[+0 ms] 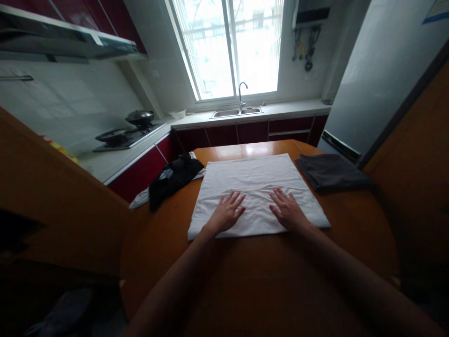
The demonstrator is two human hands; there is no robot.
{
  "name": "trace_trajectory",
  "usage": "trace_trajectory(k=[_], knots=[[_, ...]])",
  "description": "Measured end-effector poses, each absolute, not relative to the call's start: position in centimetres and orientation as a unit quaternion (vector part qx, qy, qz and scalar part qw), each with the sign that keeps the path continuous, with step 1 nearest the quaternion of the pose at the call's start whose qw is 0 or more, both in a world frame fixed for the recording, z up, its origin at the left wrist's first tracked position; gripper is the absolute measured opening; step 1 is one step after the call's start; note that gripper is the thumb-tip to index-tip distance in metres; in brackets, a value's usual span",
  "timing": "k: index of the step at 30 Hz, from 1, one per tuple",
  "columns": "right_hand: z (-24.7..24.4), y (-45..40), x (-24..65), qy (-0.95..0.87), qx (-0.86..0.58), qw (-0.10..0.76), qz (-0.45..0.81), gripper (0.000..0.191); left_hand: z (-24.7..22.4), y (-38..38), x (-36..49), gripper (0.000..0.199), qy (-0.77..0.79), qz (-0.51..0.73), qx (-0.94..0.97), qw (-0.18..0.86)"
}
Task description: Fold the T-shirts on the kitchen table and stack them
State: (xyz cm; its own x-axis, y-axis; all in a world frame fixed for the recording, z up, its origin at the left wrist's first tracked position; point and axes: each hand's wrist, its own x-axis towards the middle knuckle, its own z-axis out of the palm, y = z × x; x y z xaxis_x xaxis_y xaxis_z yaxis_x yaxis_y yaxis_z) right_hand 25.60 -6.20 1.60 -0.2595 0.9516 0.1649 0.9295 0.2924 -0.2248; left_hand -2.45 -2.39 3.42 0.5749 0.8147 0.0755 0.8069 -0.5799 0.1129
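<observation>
A white cloth (pixel 245 175), folded into a broad rectangle, lies flat on the wooden table (pixel 245 281). Wrinkles run across its middle. My left hand (pixel 227 213) rests palm down on the near left part of the cloth, fingers spread. On the near right part lies my right hand (pixel 286 208), also flat with its fingers apart. Neither hand grips anything. Whether the cloth is a garment or a sheet I cannot tell.
A dark grey folded cloth (pixel 333 172) lies at the table's right. Crumpled black clothing (pixel 177 178) with white pieces sits at the left edge. Beyond are a sink (pixel 226 113), a stove with pans (pixel 140 117) and a fridge (pixel 379 70).
</observation>
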Motion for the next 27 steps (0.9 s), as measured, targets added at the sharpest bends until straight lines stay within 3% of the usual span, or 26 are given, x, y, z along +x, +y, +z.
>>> trace_trajectory(k=[7, 12, 15, 27], knots=[[0.5, -7.4, 32.2, -0.755, -0.640, 0.141, -0.016, 0.058, 2.5, -3.9, -12.5, 0.055, 0.568, 0.037, 0.822, -0.002], [-1.3, -7.9, 33.0, -0.757, -0.645, 0.107, -0.014, 0.058, 1.5, -5.0, -14.6, 0.053, 0.571, 0.020, 0.821, 0.016], [-1.4, -7.8, 33.4, -0.759, -0.637, 0.131, -0.038, 0.058, 2.2, -5.3, -14.5, 0.055, 0.580, 0.046, 0.813, 0.010], [-2.1, -9.5, 36.4, -0.807, -0.570, 0.151, -0.026, 0.055, 2.7, -7.6, -15.7, 0.056, 0.419, 0.054, 0.906, 0.035]])
